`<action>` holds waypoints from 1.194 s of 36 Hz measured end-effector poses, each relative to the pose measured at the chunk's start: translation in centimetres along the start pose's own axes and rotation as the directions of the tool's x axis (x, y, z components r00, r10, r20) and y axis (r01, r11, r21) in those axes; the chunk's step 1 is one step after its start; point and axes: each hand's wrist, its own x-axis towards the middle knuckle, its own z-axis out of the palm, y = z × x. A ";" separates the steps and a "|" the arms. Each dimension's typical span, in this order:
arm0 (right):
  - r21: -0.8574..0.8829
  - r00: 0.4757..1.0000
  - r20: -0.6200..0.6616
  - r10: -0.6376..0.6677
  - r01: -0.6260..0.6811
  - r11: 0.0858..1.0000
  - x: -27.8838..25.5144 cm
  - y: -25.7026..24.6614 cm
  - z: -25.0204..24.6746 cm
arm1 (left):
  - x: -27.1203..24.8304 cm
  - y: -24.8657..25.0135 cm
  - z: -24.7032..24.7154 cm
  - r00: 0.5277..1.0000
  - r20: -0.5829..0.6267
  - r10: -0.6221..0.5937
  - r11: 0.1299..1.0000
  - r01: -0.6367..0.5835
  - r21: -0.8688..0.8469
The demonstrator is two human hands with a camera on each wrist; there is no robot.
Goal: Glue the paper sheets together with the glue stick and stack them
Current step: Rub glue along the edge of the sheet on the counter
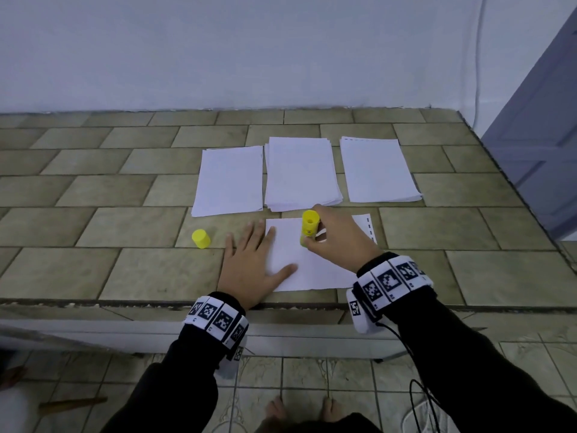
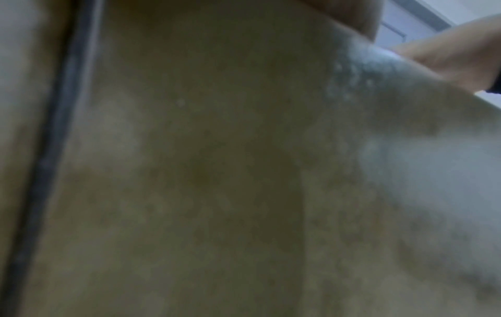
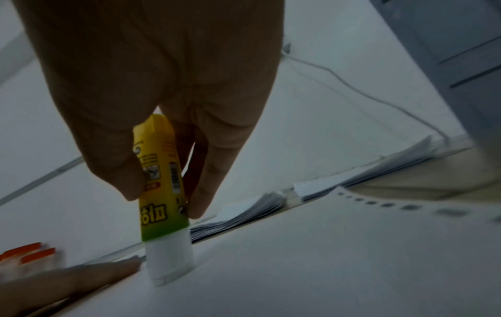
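Observation:
A white paper sheet [image 1: 312,264] lies near the front edge of the tiled counter [image 1: 125,270]. My right hand [image 1: 337,239] grips a yellow glue stick [image 1: 309,226], held upright with its white tip down on the sheet [image 3: 339,268]. In the right wrist view the glue stick [image 3: 162,182] sits between thumb and fingers, its white glue touching the paper. My left hand [image 1: 253,264] lies flat with fingers spread, pressing the sheet's left edge. The yellow cap [image 1: 201,239] lies on the counter to the left of that hand.
Three piles of white paper lie further back: a left pile [image 1: 229,179], a middle pile [image 1: 301,173] and a right pile [image 1: 377,170]. A wall [image 1: 281,51] rises behind the counter. A grey door [image 1: 543,145] stands at the right.

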 end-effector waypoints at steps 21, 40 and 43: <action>-0.119 0.958 -0.282 0.052 -0.088 0.989 -4.4 5.1 -5.5 | 0.1 -0.1 0.3 1.000 0.010 0.015 1.000 -0.015 -0.007; 0.102 0.964 0.180 -0.196 0.180 0.978 -2.6 -3.0 3.2 | 0.1 -0.5 0.2 0.997 0.070 0.045 0.998 -0.047 0.038; 0.075 0.960 0.182 -0.213 0.203 0.976 -2.5 -2.8 3.0 | 0.2 -0.7 0.4 0.998 0.045 0.052 0.998 -0.053 0.019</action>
